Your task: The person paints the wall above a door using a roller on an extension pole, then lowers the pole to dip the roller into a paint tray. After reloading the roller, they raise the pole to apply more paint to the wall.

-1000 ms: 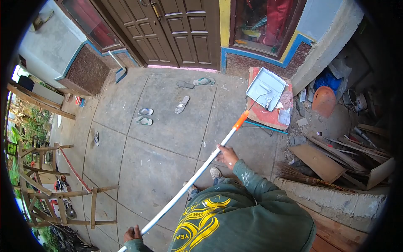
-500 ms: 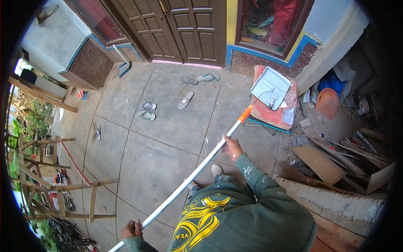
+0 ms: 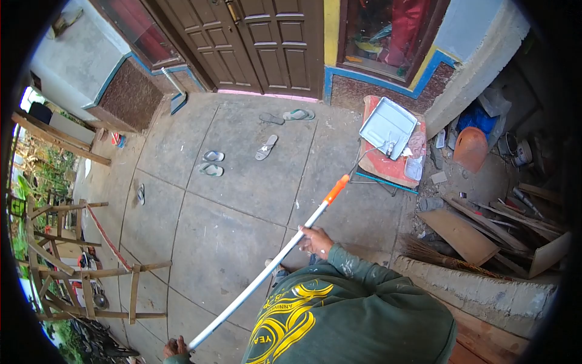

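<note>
Both my hands hold a long white extension pole (image 3: 257, 278) that slants across the view. My right hand (image 3: 316, 241) is wrapped around its upper part, below the orange tip (image 3: 337, 190). Farther down, my left hand (image 3: 176, 347) grips near the lower end, by the bottom edge of the view. From the orange tip a thin wire roller frame runs to a small paint roller (image 3: 391, 147) at the lower edge of a light-grey paint tray (image 3: 389, 119). The tray rests on a worn red chair seat (image 3: 379, 164), beside a crumpled rag (image 3: 417, 143).
Several sandals (image 3: 267, 147) lie on the concrete floor before a brown double door (image 3: 282, 54). A dustpan (image 3: 178, 102) leans by the wall. Wooden trestle (image 3: 133, 291) stands at left; wood scraps (image 3: 467, 236), a broom (image 3: 436, 252) and an orange bucket (image 3: 471, 148) are at right.
The pole has shifted down and left, its orange tip moving away from the chair. Both hands moved with it, and the roller now sits nearer the tray's lower edge.
</note>
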A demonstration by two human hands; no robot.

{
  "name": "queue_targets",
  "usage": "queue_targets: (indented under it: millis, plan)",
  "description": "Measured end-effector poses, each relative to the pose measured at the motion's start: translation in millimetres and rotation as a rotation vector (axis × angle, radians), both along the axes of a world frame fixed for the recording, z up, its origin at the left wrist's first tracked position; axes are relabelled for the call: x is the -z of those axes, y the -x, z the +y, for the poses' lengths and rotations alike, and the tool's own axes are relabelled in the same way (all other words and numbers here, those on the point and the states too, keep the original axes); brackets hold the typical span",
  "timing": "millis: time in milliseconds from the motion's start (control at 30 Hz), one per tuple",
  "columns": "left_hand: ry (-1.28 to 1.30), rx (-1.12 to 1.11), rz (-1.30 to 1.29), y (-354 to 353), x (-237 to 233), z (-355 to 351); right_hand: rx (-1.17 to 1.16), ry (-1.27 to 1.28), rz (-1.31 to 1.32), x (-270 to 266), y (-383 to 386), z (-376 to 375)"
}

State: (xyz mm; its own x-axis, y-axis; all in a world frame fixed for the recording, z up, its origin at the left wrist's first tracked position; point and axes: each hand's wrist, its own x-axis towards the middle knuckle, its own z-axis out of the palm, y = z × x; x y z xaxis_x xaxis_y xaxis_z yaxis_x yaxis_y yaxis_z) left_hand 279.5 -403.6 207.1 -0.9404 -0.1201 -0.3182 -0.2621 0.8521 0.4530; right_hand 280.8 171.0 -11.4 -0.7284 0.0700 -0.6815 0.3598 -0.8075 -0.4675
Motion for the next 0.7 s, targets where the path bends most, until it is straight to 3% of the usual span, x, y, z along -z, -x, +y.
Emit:
queue_targets:
  millis: [33, 67, 100, 167, 267, 400, 500, 567, 600, 700]
  plan:
    - [0.008, 0.071, 0.052, 1, 5, -1, -0.012, 0.001, -0.001, 1, 4, 9]
    - [0.234, 0.182, 0.054, 13, -35, 72, 0.03, -0.055, -0.031, 5, 8, 24]
    - [0.328, 0.315, 0.163, 15, -21, 77, 0.076, -0.111, -0.061, 8, 13, 40]
    - [0.209, 0.291, 0.172, 16, -43, 156, 0.167, -0.203, -0.069, 16, 23, 72]
    - [0.075, 0.187, -0.02, 17, -35, 176, 0.253, -0.225, -0.029, 18, 28, 97]
    - [0.135, 0.273, 0.083, 24, -37, 137, 0.166, -0.241, -0.065, 13, 21, 69]
    - [0.141, 0.095, 0.099, 17, -19, 48, 0.108, -0.107, 0.012, -10, 5, 22]
    - [0.311, 0.011, 0.041, 4, -21, 14, 0.036, -0.056, 0.008, -18, -2, 0]
    - [0.243, 0.001, 0.067, 1, -7, -22, 0.039, -0.053, 0.007, -22, -2, -2]
    - [0.251, 0.131, 0.204, 2, -17, 1, 0.036, -0.081, -0.016, -25, 0, 1]
